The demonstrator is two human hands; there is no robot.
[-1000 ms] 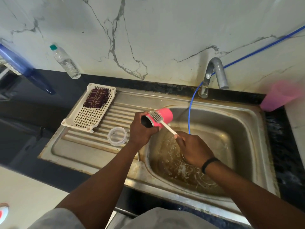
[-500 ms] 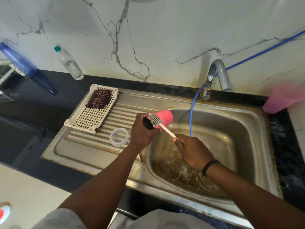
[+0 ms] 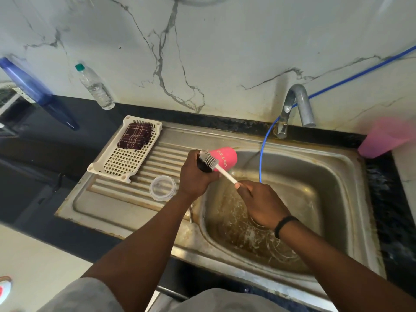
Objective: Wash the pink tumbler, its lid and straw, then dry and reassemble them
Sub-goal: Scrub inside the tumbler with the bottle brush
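Observation:
My left hand [image 3: 195,176] grips the pink tumbler [image 3: 225,157] on its side above the sink's left rim, its dark mouth turned toward me. In my right hand [image 3: 261,203] is the white handle of a bottle brush [image 3: 210,162]. The grey bristles lie against the tumbler's rim and outer wall. The clear round lid [image 3: 162,188] lies flat on the ribbed drainboard, just left of my left wrist. A thin metal rod, perhaps the straw [image 3: 191,216], peeks out under my left forearm.
The steel sink [image 3: 351,199] has a stained basin, with a tap [image 3: 297,104] and blue hose [image 3: 262,158] behind it. A white perforated tray [image 3: 126,163] with a folded checked cloth [image 3: 135,136] sits on the drainboard. A pink cup [image 3: 385,140] stands at the right and a water bottle [image 3: 95,87] at the back left.
The brush head has slid from the tumbler's side up toward its rim, and my right hand has shifted slightly with it. The tumbler stays in my left hand.

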